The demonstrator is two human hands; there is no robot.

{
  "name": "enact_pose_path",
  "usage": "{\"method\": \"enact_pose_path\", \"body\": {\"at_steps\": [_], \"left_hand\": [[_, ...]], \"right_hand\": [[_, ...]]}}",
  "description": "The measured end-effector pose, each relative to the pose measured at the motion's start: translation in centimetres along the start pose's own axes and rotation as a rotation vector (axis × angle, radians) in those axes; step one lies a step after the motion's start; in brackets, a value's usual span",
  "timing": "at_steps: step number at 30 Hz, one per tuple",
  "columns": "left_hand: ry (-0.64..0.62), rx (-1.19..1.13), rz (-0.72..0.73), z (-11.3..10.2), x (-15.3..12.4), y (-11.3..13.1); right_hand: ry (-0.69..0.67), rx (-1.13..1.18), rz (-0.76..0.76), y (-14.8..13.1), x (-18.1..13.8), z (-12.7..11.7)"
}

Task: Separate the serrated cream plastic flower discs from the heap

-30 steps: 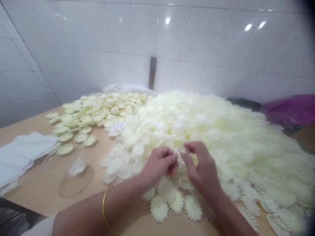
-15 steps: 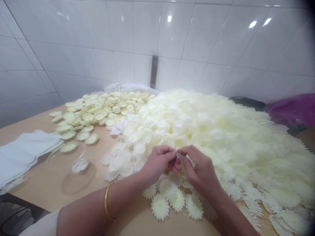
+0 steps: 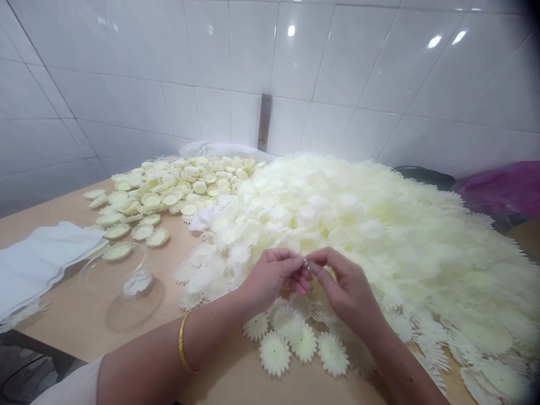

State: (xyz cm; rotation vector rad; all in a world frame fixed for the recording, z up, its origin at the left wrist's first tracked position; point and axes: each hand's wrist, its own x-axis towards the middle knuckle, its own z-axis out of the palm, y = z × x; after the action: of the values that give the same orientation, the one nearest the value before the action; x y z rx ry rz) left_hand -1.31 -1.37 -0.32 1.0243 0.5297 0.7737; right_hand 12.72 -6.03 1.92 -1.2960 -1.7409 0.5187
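Both hands (image 3: 270,279) pinch a tiny white piece (image 3: 307,264) at the cutout heap (image 3: 358,219)'s front; thicker discs (image 3: 170,200) lie left of the heap.

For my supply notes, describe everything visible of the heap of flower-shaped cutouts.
The heap of flower-shaped cutouts lies on the tabletop, middle and right. Its overlapping pieces look thin, papery, cream-yellow, with toothed edges; some show dark centres. The left hand and right hand are over its front; contact is unclear.
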Motion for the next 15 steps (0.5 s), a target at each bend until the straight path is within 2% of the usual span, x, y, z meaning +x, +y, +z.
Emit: {"method": "enact_pose_path", "body": {"at_steps": [6, 15], "left_hand": [[-0.007, 0.008, 0.035, 0.41, -0.18, 0.23], [0.017, 0.097, 0.081, 0.72, -0.27, 0.51]], "right_hand": [[-0.014, 0.145, 0.120, 0.11, 0.08, -0.38], [-0.029, 0.253, 0.130, -0.05, 0.32, -0.62]]}}
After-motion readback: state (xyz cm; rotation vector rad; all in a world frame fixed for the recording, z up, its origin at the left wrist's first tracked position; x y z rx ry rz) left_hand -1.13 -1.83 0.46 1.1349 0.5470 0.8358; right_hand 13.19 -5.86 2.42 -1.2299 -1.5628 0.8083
